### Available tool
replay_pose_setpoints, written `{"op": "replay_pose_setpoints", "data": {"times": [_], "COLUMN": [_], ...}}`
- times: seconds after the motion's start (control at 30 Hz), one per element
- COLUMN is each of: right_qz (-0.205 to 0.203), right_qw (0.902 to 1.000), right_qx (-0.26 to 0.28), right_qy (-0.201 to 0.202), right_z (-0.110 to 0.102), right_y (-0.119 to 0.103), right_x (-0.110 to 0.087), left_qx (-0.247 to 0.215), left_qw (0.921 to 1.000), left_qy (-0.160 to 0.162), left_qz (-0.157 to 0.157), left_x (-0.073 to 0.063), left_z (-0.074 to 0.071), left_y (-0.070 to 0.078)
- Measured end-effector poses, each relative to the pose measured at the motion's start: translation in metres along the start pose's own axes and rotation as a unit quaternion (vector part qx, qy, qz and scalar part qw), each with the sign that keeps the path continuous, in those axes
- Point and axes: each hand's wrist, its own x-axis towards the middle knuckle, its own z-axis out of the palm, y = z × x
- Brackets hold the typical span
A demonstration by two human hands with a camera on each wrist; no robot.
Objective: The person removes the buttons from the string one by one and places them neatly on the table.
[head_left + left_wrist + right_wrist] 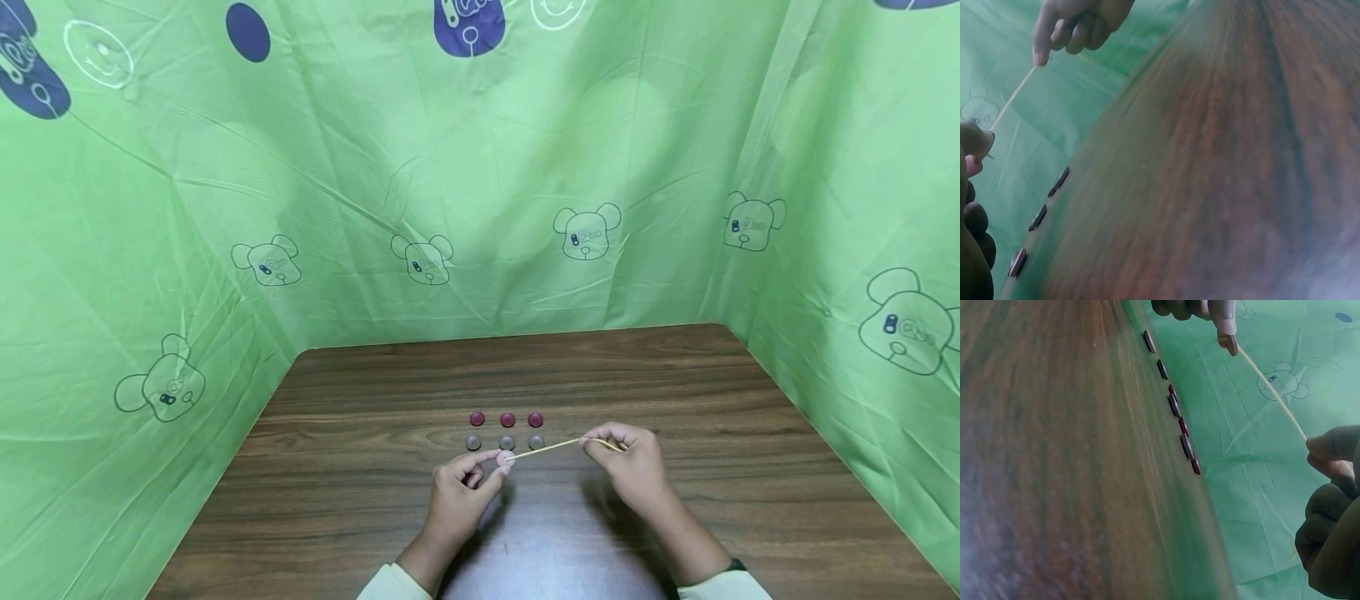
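Observation:
Between thumb and fingertips, my left hand [461, 497] pinches a pale pink round button [506, 459] by its edge, above the table. A thin yellow string [549, 448] passes through the button and runs taut to my right hand [634, 469]. My right thumb and index finger [1329, 445] pinch that string, and its loose end shows past the fingers in the head view. In the left wrist view a short tail of string pokes out by the button. Behind the hands lie grey buttons [536, 442] in a row, with dark red buttons [507, 420] in another row beyond.
The brown wood-grain table [360, 517] extends around the hands. Green cloth [495, 167] printed with bear faces hangs along its back and both sides. In the right wrist view, another button [1149, 341] lies at the far end of the line of buttons.

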Motion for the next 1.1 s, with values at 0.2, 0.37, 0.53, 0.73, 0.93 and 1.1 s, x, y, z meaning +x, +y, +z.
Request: {"op": "replay_pose_setpoints", "data": {"times": [0.2, 0.37, 0.53, 0.73, 0.93, 1.1], "right_qz": [0.007, 0.008, 0.019, 0.027, 0.03, 0.032], "right_qw": [0.9996, 0.9995, 0.9989, 0.9985, 0.9984, 0.9984], "right_qx": [-0.011, -0.011, -0.002, 0.007, 0.011, 0.01], "right_qy": [0.026, 0.03, 0.043, 0.047, 0.047, 0.046], "right_z": [-0.001, -0.0023, -0.0029, -0.0038, -0.0044, -0.0049], "right_y": [0.0003, -0.0001, -0.0012, -0.002, -0.0017, -0.0016], "right_x": [0.002, 0.0025, 0.0032, 0.0028, 0.0023, 0.0019], "left_qx": [0.001, -0.002, 0.006, 0.01, 0.005, 0.022], "left_qw": [0.9999, 0.9999, 0.9998, 0.9997, 0.9992, 0.9981], "left_qy": [0.01, 0.015, 0.017, 0.012, 0.005, -0.001], "left_qz": [-0.012, 0.002, -0.007, -0.021, -0.038, -0.058], "left_x": [0.0013, 0.0016, 0.0018, 0.0021, 0.0019, 0.0031], "left_z": [-0.0017, -0.0024, -0.0024, -0.0025, -0.0027, -0.0026], "left_y": [-0.0019, -0.0034, -0.0042, -0.0043, -0.0042, -0.0043]}}
